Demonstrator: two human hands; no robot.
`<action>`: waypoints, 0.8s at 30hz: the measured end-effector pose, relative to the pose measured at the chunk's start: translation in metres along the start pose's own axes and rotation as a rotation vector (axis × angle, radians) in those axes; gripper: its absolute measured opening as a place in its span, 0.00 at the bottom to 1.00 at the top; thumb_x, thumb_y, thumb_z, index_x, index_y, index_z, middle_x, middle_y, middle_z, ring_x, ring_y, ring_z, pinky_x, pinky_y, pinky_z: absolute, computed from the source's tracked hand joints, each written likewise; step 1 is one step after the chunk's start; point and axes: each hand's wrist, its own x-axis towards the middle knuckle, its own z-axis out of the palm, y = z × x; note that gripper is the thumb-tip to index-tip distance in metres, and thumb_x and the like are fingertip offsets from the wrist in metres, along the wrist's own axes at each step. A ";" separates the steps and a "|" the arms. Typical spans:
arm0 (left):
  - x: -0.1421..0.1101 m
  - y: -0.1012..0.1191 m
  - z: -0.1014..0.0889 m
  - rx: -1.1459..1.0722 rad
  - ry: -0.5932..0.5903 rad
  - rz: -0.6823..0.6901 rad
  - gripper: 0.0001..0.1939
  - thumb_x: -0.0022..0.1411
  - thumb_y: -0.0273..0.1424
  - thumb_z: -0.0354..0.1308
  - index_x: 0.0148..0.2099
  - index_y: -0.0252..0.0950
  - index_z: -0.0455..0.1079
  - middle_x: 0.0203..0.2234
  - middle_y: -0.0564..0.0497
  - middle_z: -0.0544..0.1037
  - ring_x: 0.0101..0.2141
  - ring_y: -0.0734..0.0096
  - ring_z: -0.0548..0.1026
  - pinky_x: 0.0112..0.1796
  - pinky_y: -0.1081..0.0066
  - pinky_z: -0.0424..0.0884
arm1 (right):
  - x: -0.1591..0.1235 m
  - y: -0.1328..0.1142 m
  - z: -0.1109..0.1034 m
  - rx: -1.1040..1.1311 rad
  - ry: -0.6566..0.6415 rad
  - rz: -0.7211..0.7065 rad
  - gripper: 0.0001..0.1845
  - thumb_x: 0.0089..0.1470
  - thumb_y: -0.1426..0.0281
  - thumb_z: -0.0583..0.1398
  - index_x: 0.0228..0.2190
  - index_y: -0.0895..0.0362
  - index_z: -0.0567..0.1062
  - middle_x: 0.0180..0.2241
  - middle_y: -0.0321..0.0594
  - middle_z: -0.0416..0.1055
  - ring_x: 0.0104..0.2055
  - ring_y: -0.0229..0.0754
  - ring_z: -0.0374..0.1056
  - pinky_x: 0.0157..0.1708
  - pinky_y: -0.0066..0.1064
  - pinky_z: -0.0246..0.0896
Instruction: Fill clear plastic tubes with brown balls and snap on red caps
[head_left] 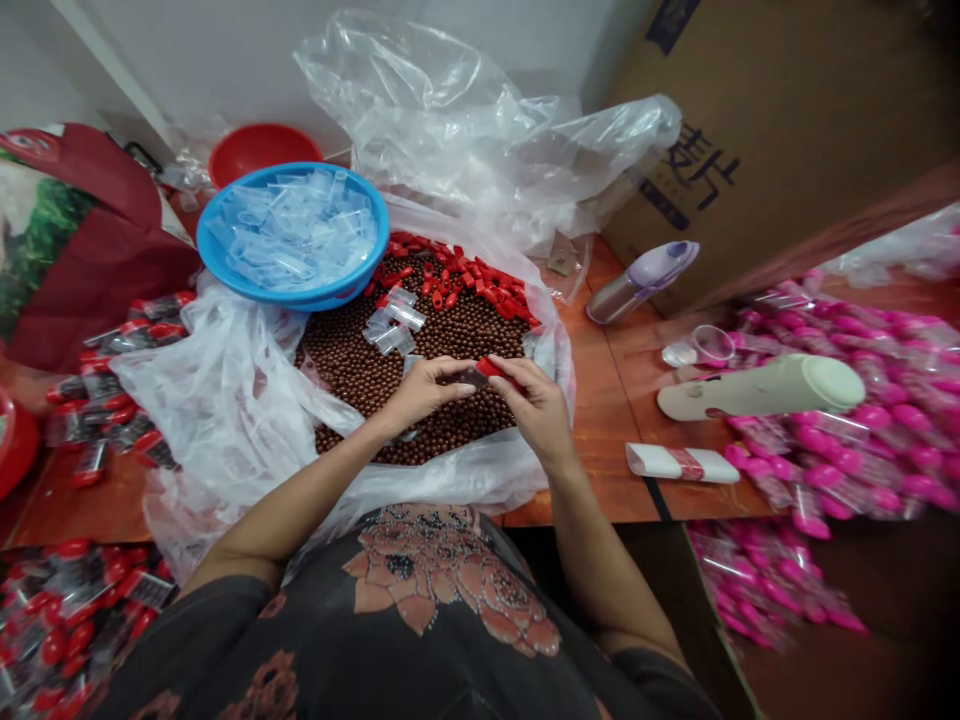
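Blouse [420, 590] hunched forward, left hand [424, 390] and right hand [529, 410] pinched a red-capped tube [487, 374]; many beads [450, 340] lay at 12 o'clock, finished packs [97, 390] at 9.

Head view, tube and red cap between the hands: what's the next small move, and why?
Probably press the red cap onto the small tube: the left hand holds the tube, the right hand the cap, and they meet end to end above the brown beads.

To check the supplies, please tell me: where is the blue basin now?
In the head view, the blue basin sits upper left of the brown beads, just below the red basin.
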 end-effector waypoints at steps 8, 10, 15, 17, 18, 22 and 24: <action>-0.002 0.002 0.002 -0.018 -0.002 -0.014 0.17 0.52 0.28 0.66 0.47 0.37 0.78 0.43 0.47 0.80 0.43 0.66 0.76 0.50 0.63 0.68 | 0.000 -0.001 -0.001 -0.147 -0.011 0.019 0.15 0.65 0.63 0.50 0.44 0.52 0.73 0.40 0.41 0.74 0.42 0.43 0.71 0.46 0.39 0.67; -0.003 0.003 0.003 -0.002 0.001 -0.010 0.17 0.53 0.28 0.66 0.46 0.36 0.78 0.42 0.47 0.80 0.42 0.66 0.76 0.49 0.64 0.68 | 0.004 -0.001 -0.003 -0.166 -0.050 -0.013 0.15 0.65 0.63 0.49 0.40 0.53 0.74 0.39 0.42 0.72 0.43 0.43 0.70 0.46 0.39 0.67; -0.005 0.002 0.004 -0.005 0.039 0.003 0.16 0.54 0.28 0.65 0.47 0.36 0.78 0.42 0.47 0.80 0.43 0.66 0.76 0.49 0.65 0.68 | 0.005 -0.003 -0.005 -0.382 -0.174 -0.143 0.17 0.65 0.60 0.51 0.50 0.52 0.70 0.45 0.46 0.68 0.49 0.47 0.66 0.50 0.42 0.64; -0.005 0.003 0.005 -0.010 0.055 0.001 0.16 0.54 0.29 0.65 0.47 0.35 0.78 0.42 0.47 0.80 0.42 0.66 0.76 0.49 0.65 0.68 | 0.004 -0.004 -0.004 -0.504 -0.244 -0.204 0.23 0.63 0.58 0.53 0.56 0.55 0.65 0.47 0.49 0.67 0.50 0.51 0.65 0.50 0.44 0.64; -0.005 0.004 0.005 -0.014 0.062 -0.004 0.16 0.54 0.29 0.65 0.47 0.35 0.78 0.42 0.47 0.80 0.42 0.66 0.76 0.48 0.65 0.68 | 0.003 -0.004 -0.003 -0.563 -0.264 -0.230 0.26 0.62 0.58 0.54 0.57 0.57 0.63 0.47 0.51 0.67 0.49 0.53 0.65 0.50 0.45 0.64; -0.006 0.008 0.006 -0.037 0.082 -0.029 0.17 0.53 0.31 0.66 0.46 0.34 0.79 0.41 0.47 0.81 0.41 0.65 0.76 0.47 0.66 0.69 | 0.002 0.001 0.002 -0.708 -0.259 -0.258 0.34 0.57 0.53 0.57 0.57 0.62 0.63 0.44 0.55 0.69 0.45 0.57 0.65 0.45 0.47 0.64; -0.007 0.010 0.008 -0.037 0.082 -0.037 0.17 0.53 0.32 0.67 0.46 0.34 0.79 0.41 0.47 0.81 0.41 0.65 0.76 0.47 0.67 0.69 | 0.002 0.007 0.003 -0.724 -0.239 -0.256 0.33 0.56 0.51 0.57 0.54 0.62 0.65 0.40 0.53 0.69 0.42 0.56 0.66 0.41 0.46 0.64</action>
